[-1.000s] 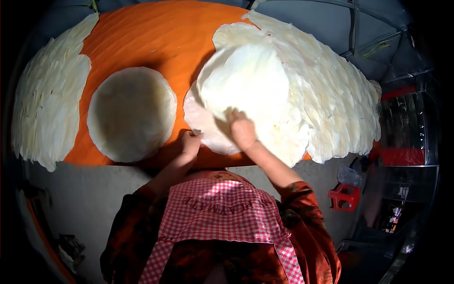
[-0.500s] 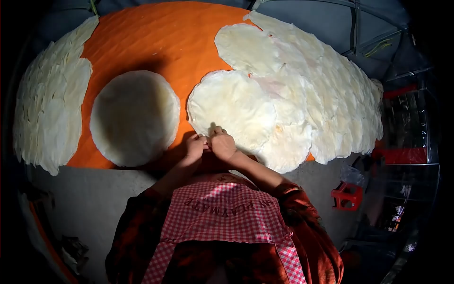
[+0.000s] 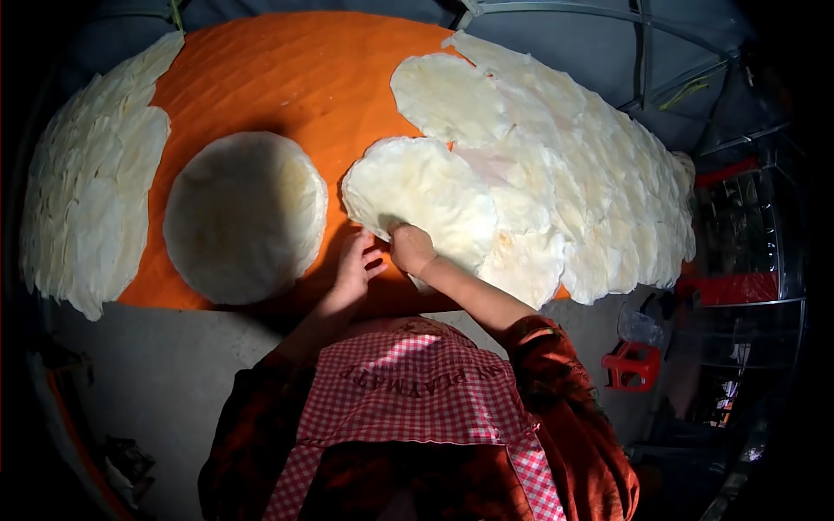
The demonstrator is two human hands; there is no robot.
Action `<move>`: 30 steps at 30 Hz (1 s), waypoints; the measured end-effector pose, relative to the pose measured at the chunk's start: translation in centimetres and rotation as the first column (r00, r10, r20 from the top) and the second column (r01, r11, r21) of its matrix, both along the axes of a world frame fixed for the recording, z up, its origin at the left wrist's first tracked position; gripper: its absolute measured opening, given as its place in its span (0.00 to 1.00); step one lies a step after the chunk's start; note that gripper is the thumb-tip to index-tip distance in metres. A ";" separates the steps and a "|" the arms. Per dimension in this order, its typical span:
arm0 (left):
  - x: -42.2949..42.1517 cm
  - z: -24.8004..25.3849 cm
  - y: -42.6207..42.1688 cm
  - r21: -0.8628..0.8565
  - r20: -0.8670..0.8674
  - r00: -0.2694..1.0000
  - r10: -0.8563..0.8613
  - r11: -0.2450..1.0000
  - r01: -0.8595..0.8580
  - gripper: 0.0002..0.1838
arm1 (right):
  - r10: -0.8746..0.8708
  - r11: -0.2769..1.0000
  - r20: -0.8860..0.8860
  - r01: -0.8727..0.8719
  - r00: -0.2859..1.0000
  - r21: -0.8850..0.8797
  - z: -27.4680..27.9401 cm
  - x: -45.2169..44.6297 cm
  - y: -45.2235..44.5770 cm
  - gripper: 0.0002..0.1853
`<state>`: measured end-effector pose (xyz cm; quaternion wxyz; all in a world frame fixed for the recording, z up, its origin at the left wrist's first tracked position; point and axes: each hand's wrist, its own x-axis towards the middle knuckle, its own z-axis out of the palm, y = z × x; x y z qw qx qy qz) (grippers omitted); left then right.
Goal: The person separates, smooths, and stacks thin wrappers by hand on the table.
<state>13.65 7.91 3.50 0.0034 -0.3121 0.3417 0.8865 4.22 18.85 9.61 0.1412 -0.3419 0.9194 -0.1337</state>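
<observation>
A thin, round, pale flatbread (image 3: 421,187) lies on the orange cloth (image 3: 287,74), its right side against other overlapping flatbreads. At its lower left edge my right hand (image 3: 411,249) is closed, fingers pinching the edge; the fingertips are partly hidden. Just left of it, my left hand (image 3: 354,265) is open with fingers apart, its fingertips close to the same edge; I cannot tell if they touch it. Further left sits a round stack of flatbreads (image 3: 246,217), partly in shadow.
Overlapping flatbreads (image 3: 599,182) cover the right part of the cloth, and more flatbreads (image 3: 95,174) cover the left end. A red plastic stool (image 3: 632,366) stands on the grey floor (image 3: 182,373) to the right. Metal frame bars (image 3: 556,10) run behind the cloth.
My left hand has opened and drawn slightly away from my right hand, its fingers now spread. My right hand stays at the flatbread's edge. The view has shifted slightly.
</observation>
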 end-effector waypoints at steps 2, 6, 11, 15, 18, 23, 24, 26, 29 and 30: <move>-0.5 -1.2 -1.4 0.153 -0.079 0.994 -0.074 0.985 0.085 0.32 | 0.078 0.996 -0.002 -0.078 0.997 0.039 0.6 0.4 0.3 0.20; -1.8 0.8 -1.7 0.207 -0.059 0.987 -0.147 0.966 0.156 0.28 | 0.118 0.993 -0.165 -0.116 0.979 0.026 -1.2 2.3 0.6 0.22; -1.4 0.1 -0.8 0.092 0.015 0.996 -0.085 0.992 0.083 0.18 | 0.109 0.993 -0.204 -0.118 0.973 -0.030 -2.3 2.6 0.5 0.20; -1.5 0.1 -0.5 0.068 0.002 0.996 -0.092 0.993 0.091 0.17 | 0.122 0.991 -0.343 -0.132 0.931 -0.007 -1.2 2.9 0.6 0.17; -1.6 -0.3 -0.5 0.131 -0.079 0.993 -0.087 0.987 0.097 0.21 | 0.095 0.995 -0.276 -0.103 0.956 -0.014 0.5 2.2 0.5 0.15; -0.6 0.9 -1.6 0.165 -0.079 0.995 0.062 0.985 -0.049 0.35 | 0.072 0.993 -0.192 -0.088 0.979 -0.079 13.4 -5.9 -1.0 0.13; -0.4 0.6 -1.8 0.212 -0.038 0.999 0.033 0.977 -0.024 0.35 | -0.018 0.990 -0.085 0.005 0.996 -0.142 20.3 -6.1 -1.4 0.12; -0.6 0.5 -1.9 0.306 0.028 0.999 -0.023 0.952 0.014 0.36 | -0.065 0.939 0.184 0.123 0.981 -0.323 25.8 -9.7 0.6 0.11; -0.9 5.7 -1.3 0.355 -0.223 0.975 0.003 0.931 0.078 0.36 | -0.042 0.741 0.384 0.287 0.922 -0.607 30.3 -11.3 4.2 0.21; -1.2 6.6 -1.2 0.353 -0.333 0.943 0.020 0.930 0.105 0.36 | -0.110 0.669 0.506 0.441 0.855 -0.599 30.7 -10.9 5.1 0.24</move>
